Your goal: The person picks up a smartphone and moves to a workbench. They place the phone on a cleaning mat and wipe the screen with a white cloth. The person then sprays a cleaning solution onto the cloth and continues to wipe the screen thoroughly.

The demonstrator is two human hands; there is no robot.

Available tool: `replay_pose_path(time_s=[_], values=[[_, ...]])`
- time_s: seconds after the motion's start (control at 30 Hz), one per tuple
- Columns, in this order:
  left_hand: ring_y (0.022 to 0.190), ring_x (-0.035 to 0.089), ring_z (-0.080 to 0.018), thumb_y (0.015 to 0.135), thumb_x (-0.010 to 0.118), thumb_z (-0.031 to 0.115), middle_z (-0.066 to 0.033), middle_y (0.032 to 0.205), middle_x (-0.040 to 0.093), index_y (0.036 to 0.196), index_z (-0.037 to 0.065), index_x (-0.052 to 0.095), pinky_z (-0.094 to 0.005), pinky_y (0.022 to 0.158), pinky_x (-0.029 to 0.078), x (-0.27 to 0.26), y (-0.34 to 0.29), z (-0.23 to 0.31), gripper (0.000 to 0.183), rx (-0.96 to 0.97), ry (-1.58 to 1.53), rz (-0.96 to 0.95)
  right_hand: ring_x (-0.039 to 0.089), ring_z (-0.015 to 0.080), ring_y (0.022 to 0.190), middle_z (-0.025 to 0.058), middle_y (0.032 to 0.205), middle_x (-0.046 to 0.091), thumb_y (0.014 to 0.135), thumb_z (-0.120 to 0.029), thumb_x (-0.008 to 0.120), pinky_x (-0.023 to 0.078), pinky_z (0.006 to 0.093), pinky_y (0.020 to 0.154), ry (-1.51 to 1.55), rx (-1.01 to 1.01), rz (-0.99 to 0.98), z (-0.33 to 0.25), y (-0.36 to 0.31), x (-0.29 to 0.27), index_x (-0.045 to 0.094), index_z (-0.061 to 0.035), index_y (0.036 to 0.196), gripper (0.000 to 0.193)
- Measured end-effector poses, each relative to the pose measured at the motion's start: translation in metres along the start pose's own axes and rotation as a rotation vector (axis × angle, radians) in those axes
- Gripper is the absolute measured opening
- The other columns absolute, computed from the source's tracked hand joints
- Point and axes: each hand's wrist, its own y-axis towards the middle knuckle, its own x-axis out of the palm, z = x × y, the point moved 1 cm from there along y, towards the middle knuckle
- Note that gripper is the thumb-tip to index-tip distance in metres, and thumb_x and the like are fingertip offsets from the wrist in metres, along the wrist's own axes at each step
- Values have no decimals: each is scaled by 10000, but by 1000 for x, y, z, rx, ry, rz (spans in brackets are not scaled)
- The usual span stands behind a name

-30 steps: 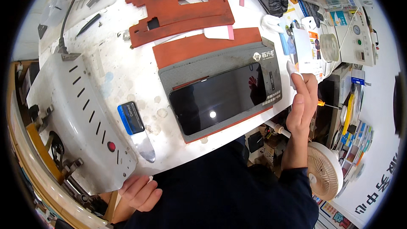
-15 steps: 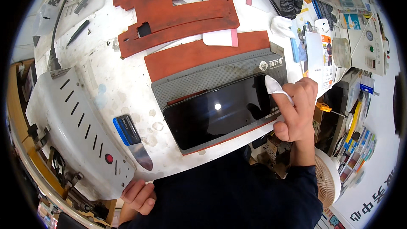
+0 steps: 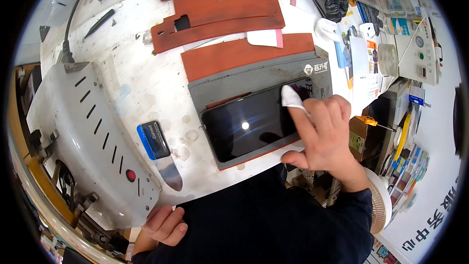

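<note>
1. Left hand (image 3: 165, 225) sits lowest in view, at the table edge below the white machine housing (image 3: 83, 137); fingers loosely curled, holding nothing, well apart from the work.
2. Right hand (image 3: 320, 134) is the near one: index finger out, its tip in a white finger cot (image 3: 290, 97), pressing on the dark screen (image 3: 254, 122); other fingers folded, clamped on nothing.
3. Screen lies on the grey mat (image 3: 254, 80), long axis running lower-left to upper-right; the contact point is at its upper-right end, so the rest of the glass lies to the left of the fingertip.
4. Blue-handled scraper (image 3: 159, 151) lies just left of the mat, between the two hands.
5. Red cut-out sheet (image 3: 215, 7) lies beyond, well apart.
6. Hidden: screen's right edge under the right hand; lamp glare masks surface detail.
</note>
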Motion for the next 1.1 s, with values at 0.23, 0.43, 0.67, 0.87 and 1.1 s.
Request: replay_pose_path(time_s=[0.23, 0.43, 0.67, 0.87, 1.1], values=[[922, 630, -182, 973, 569, 216, 20, 1021, 756, 1198, 168, 611, -355, 875, 471, 3, -5, 1, 234, 35, 5, 54, 517, 242, 900, 78, 1002, 534, 835, -637, 604, 393, 414, 955, 145, -205, 59, -42, 45, 5, 661, -4, 1163, 715], [913, 639, -177, 939, 594, 200, 13, 996, 758, 1192, 170, 640, -331, 871, 461, 3, -2, -2, 258, 53, 11, 17, 510, 229, 897, 60, 980, 526, 850, -631, 609, 403, 399, 953, 139, -294, 56, -48, 52, 6, 668, -22, 1133, 674], [891, 651, -156, 936, 651, 180, 28, 977, 755, 1150, 167, 648, -319, 855, 482, 4, 4, 6, 215, -18, 102, 21, 504, 254, 817, 74, 984, 545, 886, -656, 568, 414, 436, 861, 253, -453, -30, -62, 7, 4, 671, -52, 1113, 654], [894, 658, -180, 897, 645, 131, 4, 920, 745, 1053, 141, 697, -326, 798, 518, 11, 9, 5, 165, -11, 148, 80, 522, 235, 848, 62, 955, 544, 886, -488, 661, 426, 379, 875, 613, -546, 69, -75, -44, 2, 685, -38, 1084, 492], [861, 646, -258, 744, 551, -86, -38, 903, 702, 1129, 83, 650, -419, 798, 518, 7, 15, 12, 432, -106, 29, 131, 540, 243, 719, 22, 810, 582, 773, -95, 745, 434, 387, 736, 198, -226, 657, -24, -41, -5, 706, -91, 963, 194]])
